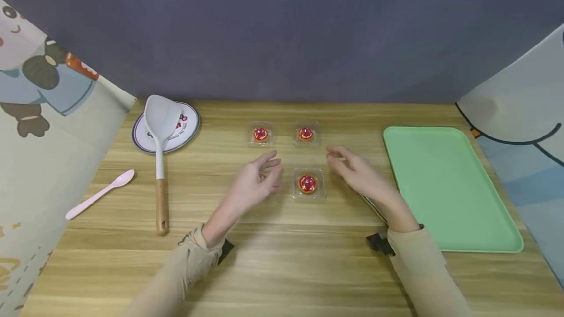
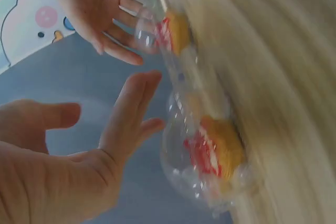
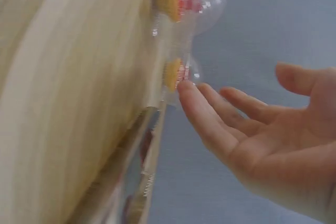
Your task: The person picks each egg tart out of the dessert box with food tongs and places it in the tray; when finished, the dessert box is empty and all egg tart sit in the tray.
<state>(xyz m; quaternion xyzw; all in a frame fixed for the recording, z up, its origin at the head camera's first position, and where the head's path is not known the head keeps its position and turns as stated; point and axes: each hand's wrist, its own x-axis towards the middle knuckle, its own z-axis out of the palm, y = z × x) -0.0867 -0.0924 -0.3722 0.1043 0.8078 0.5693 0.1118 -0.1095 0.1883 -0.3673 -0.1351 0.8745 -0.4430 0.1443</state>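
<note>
Several clear plastic packs with domed lids, each holding a small red-topped yellow tart-like item, sit mid-table. My left hand [image 1: 253, 185] hovers over the near left pack [image 2: 212, 156], mostly covering it in the head view, fingers relaxed and holding nothing. Right of that hand lies the near right pack [image 1: 307, 184]. Behind are a far left pack [image 1: 261, 134] and a far right pack [image 1: 306, 134]. My right hand [image 1: 359, 172] is held above the table right of the packs, fingers loosely extended, nothing in them. Partly under it lies a slim shiny strip [image 1: 374, 208] with a toothed edge, its kind unclear.
To the right is a green tray [image 1: 449, 190]. On the left, a white turner [image 1: 162, 116] with a wooden handle lies across a patterned plate [image 1: 191, 128]. A pink spoon [image 1: 103, 192] rests farther left. A dark panel [image 1: 282, 33] stands behind the table.
</note>
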